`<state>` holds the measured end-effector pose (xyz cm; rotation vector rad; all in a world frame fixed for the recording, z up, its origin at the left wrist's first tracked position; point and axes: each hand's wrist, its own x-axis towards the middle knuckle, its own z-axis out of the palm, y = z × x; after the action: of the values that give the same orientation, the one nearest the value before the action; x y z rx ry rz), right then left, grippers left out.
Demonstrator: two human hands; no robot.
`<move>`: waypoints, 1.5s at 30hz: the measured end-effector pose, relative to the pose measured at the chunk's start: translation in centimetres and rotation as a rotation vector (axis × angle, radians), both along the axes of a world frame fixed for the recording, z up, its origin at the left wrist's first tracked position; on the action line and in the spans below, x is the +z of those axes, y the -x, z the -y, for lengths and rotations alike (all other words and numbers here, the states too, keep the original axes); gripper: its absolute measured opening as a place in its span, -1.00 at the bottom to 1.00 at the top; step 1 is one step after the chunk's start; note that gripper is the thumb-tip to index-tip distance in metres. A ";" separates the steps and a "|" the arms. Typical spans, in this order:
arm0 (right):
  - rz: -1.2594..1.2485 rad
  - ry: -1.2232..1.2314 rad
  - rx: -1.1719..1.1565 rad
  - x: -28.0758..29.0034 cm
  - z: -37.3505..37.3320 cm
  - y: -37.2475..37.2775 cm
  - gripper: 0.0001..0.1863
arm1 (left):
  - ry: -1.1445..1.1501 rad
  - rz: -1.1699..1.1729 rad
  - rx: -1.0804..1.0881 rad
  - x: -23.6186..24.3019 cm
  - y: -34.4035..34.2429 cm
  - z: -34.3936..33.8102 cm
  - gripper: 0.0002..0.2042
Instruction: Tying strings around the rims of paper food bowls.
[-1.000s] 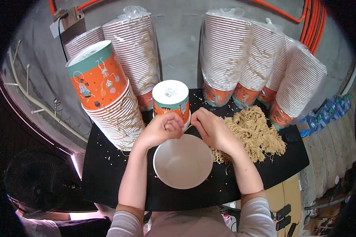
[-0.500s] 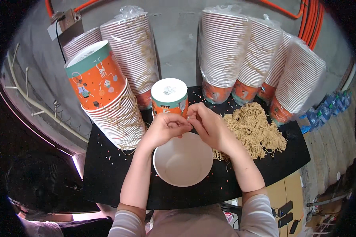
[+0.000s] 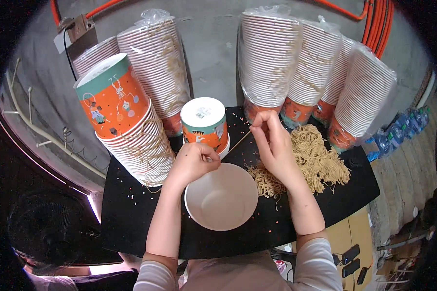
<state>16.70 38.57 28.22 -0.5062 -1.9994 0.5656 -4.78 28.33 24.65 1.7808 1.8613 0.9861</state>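
A length of tan string stretches slantwise between my two hands. My right hand, raised above the tan string pile, pinches its upper end between thumb and fingertips. My left hand is closed near the lower end, its fingers curled; the grip itself is partly hidden. Just below the left hand stands an open paper bucket, white inside, with its mouth facing up. Behind the left hand an orange and green printed bucket sits upside down, its white base on top.
At the left leans a tall stack of upturned buckets with strings hanging over the rims. Plastic-wrapped bucket stacks line the wall at the back. Small pale bits dot the black table. Bottles lie off the table's right side.
My hands were together over the bucket's far rim. The right hand has moved up and right, drawing the string out straight; the left has shifted slightly left and down.
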 end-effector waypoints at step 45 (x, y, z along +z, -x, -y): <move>-0.299 0.699 0.688 3.7 2.4 -4.2 -0.77 | 0.005 0.115 0.007 -0.4 -0.9 -0.4 -0.91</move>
<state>20.91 36.20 31.93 -0.0982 -1.6172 1.6869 -3.89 28.73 24.27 1.6793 1.7991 1.0616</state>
